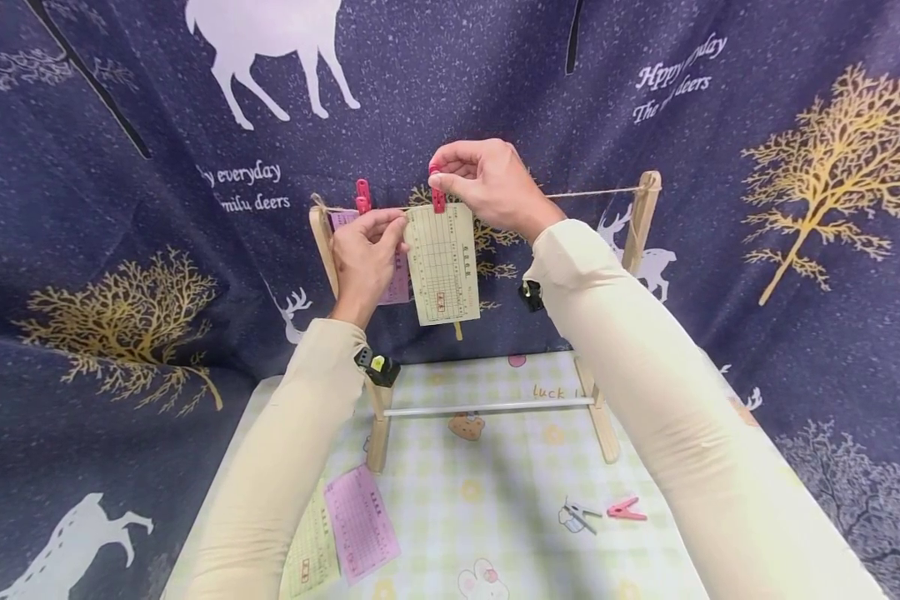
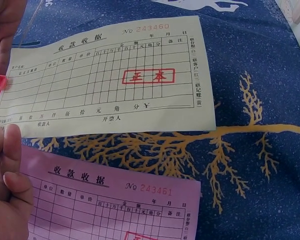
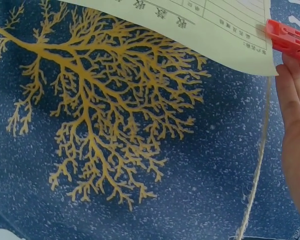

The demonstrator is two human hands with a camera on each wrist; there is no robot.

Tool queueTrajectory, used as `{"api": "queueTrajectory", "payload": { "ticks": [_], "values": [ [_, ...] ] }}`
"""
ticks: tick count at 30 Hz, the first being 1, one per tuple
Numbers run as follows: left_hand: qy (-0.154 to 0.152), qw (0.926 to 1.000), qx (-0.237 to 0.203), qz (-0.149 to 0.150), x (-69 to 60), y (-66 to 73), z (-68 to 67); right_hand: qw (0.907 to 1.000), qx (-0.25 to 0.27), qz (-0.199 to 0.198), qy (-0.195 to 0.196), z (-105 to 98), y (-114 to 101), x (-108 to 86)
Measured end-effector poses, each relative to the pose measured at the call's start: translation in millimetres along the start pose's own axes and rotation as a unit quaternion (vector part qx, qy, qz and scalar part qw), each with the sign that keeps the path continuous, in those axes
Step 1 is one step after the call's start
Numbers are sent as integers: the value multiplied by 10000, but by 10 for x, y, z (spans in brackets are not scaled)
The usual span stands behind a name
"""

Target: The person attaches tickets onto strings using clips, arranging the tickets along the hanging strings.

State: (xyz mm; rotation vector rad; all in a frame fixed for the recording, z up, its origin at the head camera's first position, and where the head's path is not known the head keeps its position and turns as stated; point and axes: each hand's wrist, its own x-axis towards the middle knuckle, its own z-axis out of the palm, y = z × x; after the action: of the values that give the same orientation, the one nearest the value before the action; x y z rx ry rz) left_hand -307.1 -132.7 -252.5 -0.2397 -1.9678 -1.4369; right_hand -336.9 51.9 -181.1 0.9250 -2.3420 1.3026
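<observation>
A pale yellow receipt slip (image 1: 444,267) hangs upright at a string (image 1: 592,193). My right hand (image 1: 491,183) pinches a red clothespin (image 1: 438,200) at the slip's top edge; the right wrist view shows this clothespin (image 3: 289,39) over the paper's edge. Thumb and fingers of my left hand (image 1: 367,258) pinch the slip's upper left corner. Behind that hand a pink receipt slip (image 1: 400,283) hangs, partly covered, with another red clothespin (image 1: 363,193) above it. In the left wrist view the pink slip (image 2: 115,200) lies beside the yellow one.
Wooden posts (image 1: 641,221) hold the string, joined low down by a white rod (image 1: 487,408). On the checked tablecloth (image 1: 510,500) lie a pink slip (image 1: 362,525), a yellow slip (image 1: 311,550), a grey clothespin (image 1: 583,512) and a pink clothespin (image 1: 627,509). A dark patterned curtain (image 1: 435,83) hangs behind.
</observation>
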Motion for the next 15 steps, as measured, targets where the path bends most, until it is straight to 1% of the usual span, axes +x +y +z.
{"api": "queueTrajectory", "payload": {
  "ticks": [6, 10, 15],
  "values": [
    [-18, 10000, -24, -1, 1, -35, 12, 9999, -94, 129, -48, 44, 26, -4],
    [-3, 9999, -112, 7, 6, -44, 16, 9999, -95, 100, -90, 57, 38, -8],
    [-16, 9997, -247, 45, 16, -43, 18, 9996, -217, 72, -136, 50, 45, -13]
  ]
}}
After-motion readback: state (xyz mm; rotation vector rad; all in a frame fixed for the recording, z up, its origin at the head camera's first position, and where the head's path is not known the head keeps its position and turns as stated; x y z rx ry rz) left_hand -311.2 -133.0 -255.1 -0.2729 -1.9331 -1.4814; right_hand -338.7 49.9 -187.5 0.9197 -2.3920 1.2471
